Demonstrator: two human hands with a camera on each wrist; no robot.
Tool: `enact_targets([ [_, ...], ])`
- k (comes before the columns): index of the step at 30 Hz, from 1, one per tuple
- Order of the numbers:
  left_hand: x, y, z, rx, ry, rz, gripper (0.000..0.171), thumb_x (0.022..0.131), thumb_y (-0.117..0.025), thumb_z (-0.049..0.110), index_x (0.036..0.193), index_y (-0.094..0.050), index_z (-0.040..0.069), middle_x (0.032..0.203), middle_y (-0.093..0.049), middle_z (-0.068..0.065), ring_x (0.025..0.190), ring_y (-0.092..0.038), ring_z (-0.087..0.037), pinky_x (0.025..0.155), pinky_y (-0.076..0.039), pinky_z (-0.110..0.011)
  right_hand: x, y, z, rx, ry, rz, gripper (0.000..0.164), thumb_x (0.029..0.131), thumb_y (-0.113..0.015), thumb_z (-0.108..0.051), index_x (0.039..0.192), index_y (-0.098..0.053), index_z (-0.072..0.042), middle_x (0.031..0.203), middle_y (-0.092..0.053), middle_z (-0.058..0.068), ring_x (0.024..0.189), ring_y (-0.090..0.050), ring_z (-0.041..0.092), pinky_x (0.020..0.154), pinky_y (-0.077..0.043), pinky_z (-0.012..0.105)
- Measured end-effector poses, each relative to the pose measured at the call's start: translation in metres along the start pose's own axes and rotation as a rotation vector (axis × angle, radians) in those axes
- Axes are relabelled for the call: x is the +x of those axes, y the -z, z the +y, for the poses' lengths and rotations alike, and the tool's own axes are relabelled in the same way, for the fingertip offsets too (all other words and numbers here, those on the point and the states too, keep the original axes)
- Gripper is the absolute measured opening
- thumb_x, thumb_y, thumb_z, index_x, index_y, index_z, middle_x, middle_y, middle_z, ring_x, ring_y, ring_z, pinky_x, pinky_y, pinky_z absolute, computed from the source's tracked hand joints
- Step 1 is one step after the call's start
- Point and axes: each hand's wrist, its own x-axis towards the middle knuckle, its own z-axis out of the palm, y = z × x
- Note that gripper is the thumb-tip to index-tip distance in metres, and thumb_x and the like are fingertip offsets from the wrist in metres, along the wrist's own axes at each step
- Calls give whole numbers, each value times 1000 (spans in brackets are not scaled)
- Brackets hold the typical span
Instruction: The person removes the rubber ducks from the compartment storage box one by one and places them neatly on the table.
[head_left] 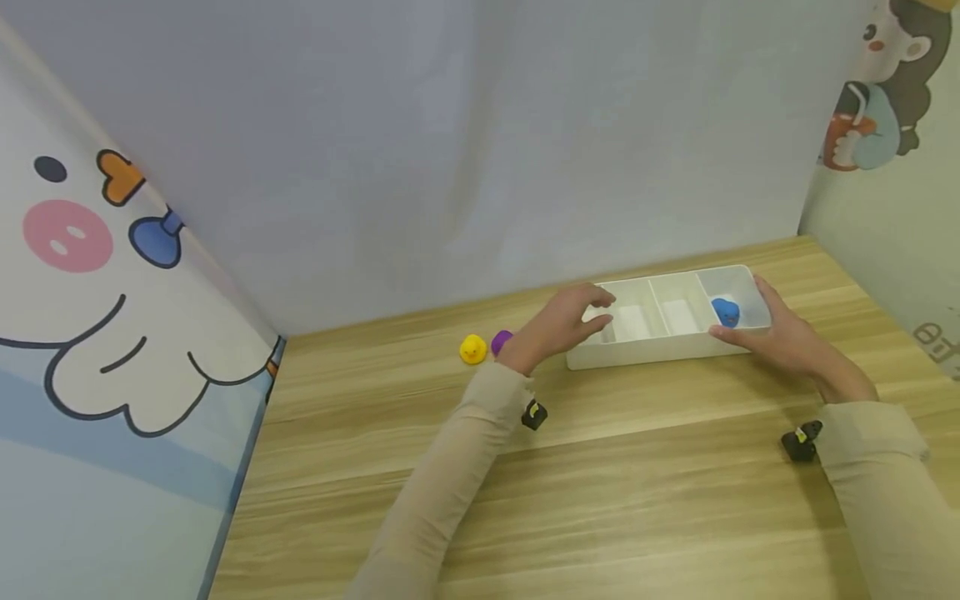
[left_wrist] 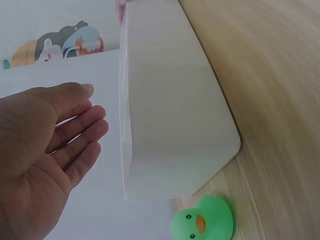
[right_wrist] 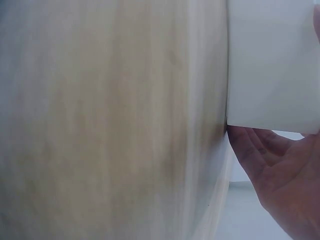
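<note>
Gripping white tray, frame right, with right hand, not with loosely parted left hand. Likely light, stiff; grasp ends.

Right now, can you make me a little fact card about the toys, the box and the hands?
White box: on the wooden table, split into compartments
Blue toy: inside the box's rightmost compartment
Yellow duck: on the table, left of the box
Purple toy: beside the yellow duck, partly hidden by the left arm
Green duck: near the box's left end, seen only in the left wrist view
Left hand: by the box's left end, holding nothing
Right hand: gripping the box's right end
</note>
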Motion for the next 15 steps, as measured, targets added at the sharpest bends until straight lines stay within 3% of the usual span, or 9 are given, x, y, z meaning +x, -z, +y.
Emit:
enact_targets([
  [15,29,-13,25,30,-36,-33,35,105,-58,16,135,-60,0,133,-68,-14,126,-64,-23,113,-48,-30,-3,1,-1,4,-15,-6,120,94,-66,-56,158,28,-20,160,-13,44,142,-26,59,111,-25,80],
])
